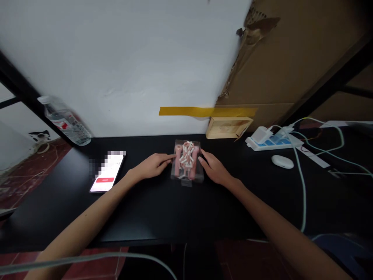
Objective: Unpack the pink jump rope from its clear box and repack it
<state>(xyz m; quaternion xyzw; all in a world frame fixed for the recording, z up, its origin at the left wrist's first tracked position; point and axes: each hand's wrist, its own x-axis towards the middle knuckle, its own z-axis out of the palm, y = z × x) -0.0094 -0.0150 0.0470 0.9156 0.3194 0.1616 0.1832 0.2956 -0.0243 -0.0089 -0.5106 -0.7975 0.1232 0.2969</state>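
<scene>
A clear plastic box (187,161) lies on the black table (140,217) in front of me, with pink pieces and a white-and-pink beaded or striped item inside. At the box's left side is my left hand (154,165), its fingertips touching the edge. My right hand (214,167) rests against the right side, thumb and fingers apart. Between them the two hands hold the box from both sides. A small clear flap sticks out at the box's near edge.
A lit phone (108,173) lies at the left, with a water bottle (68,122) leaning behind it. A shallow wooden box (227,127) stands at the back. Farther right are a power strip (271,142), a white oval case (282,161) and loose cables (303,194).
</scene>
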